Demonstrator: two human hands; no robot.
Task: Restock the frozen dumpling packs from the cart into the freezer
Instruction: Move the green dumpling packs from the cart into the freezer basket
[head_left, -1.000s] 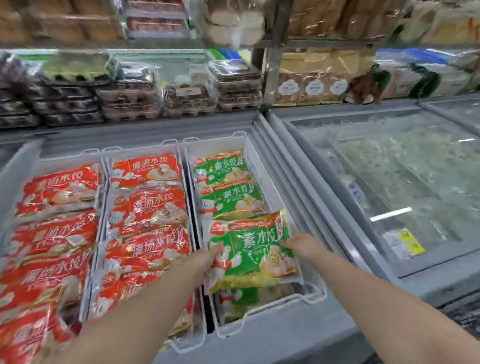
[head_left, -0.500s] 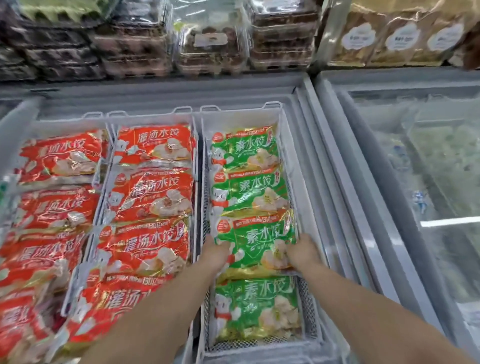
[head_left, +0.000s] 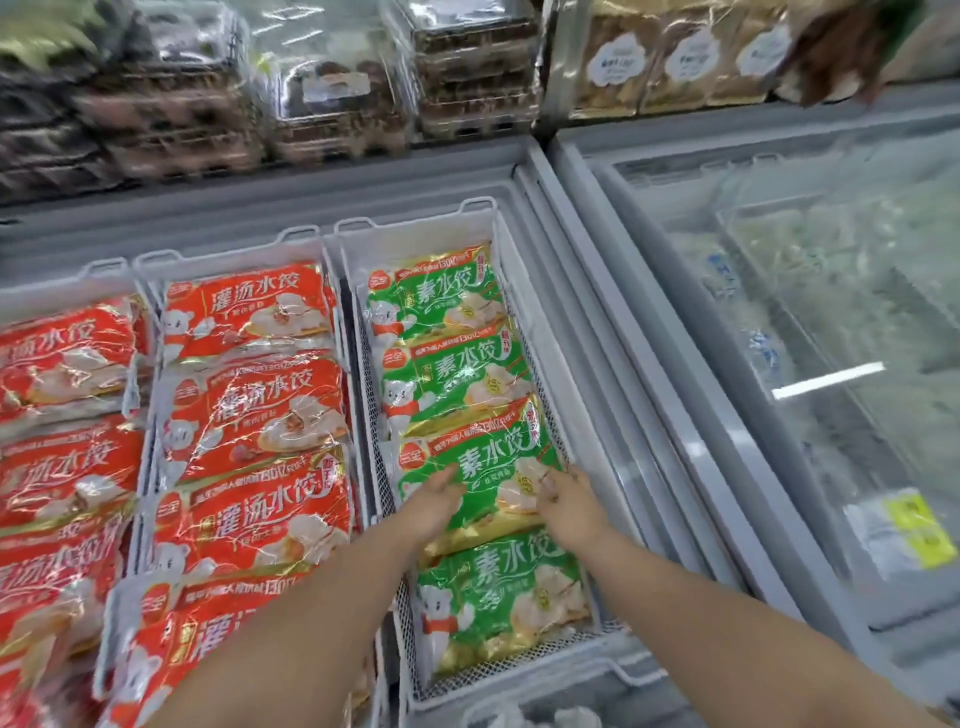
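Several green dumpling packs lie in a row in the white freezer basket (head_left: 524, 332) at the right of the open freezer. The third green pack (head_left: 485, 457) lies flat, overlapping the nearest green pack (head_left: 498, 597). My left hand (head_left: 434, 501) rests flat on its lower left part. My right hand (head_left: 569, 506) presses on its lower right part with the fingers spread. Neither hand grips the pack. The cart is out of view.
Red dumpling packs (head_left: 249, 410) fill the baskets to the left. A closed glass-lid freezer (head_left: 831, 364) stands to the right, past the grey freezer rim (head_left: 613, 364). Stacked egg cartons (head_left: 332, 98) and bagged goods (head_left: 675, 62) sit on the shelf behind.
The green pack came down from the air into the basket between the others. My hands went from holding its sides to lying on top of it.
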